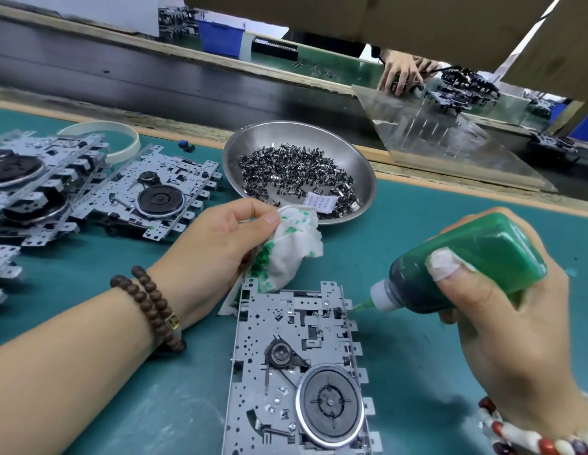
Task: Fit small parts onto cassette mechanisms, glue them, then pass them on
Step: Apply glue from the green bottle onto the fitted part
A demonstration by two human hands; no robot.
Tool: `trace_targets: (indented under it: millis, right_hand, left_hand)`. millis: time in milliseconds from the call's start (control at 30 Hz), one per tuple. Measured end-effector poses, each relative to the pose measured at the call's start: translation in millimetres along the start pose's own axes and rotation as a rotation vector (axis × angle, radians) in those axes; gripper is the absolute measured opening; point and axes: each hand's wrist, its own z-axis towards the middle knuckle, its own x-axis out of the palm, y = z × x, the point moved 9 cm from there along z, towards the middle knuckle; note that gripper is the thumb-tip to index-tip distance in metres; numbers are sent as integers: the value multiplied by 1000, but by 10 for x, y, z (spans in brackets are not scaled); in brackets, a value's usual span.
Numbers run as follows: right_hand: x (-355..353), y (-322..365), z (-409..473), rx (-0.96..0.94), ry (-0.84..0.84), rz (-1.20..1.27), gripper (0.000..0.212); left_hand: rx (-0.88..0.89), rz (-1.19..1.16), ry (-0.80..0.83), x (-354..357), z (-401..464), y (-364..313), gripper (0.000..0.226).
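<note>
Two hands busy | right hand (502, 310) grips glue bottle (466, 264), nozzle at mechanism (296, 366) | left hand (217, 244) pinches cloth (292, 247)

At lower centre a grey metal cassette mechanism (299, 366) lies on the teal mat (417, 356) — the right hand (502, 310) grips a green glue bottle (463, 267), nozzle at its upper right edge — while the left hand (217, 244) holds a green-stained white cloth (292, 247).
</note>
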Motion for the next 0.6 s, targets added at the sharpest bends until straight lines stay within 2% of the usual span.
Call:
trace_targets:
  millis: [200, 333, 467, 533, 600]
  right_hand:
    - [-59, -38, 16, 54, -56, -5, 5]
    - [-180, -234, -29, 217, -213, 207, 10]
    - [72, -294, -78, 310, -101, 338, 12]
    - [222, -315, -114, 349, -22, 334, 29]
    - [298, -353, -138, 384, 13, 339, 23]
  left_hand:
    - [-16, -26, -60, -75, 3, 12, 11]
    - [-40, -125, -112, -130, 18, 29, 14]
    - [-69, -209, -145, -163, 37, 65, 11]
    - [-65, -261, -147, -163, 42, 58, 12]
    - [-60, -251, -166, -192, 44, 62, 12]
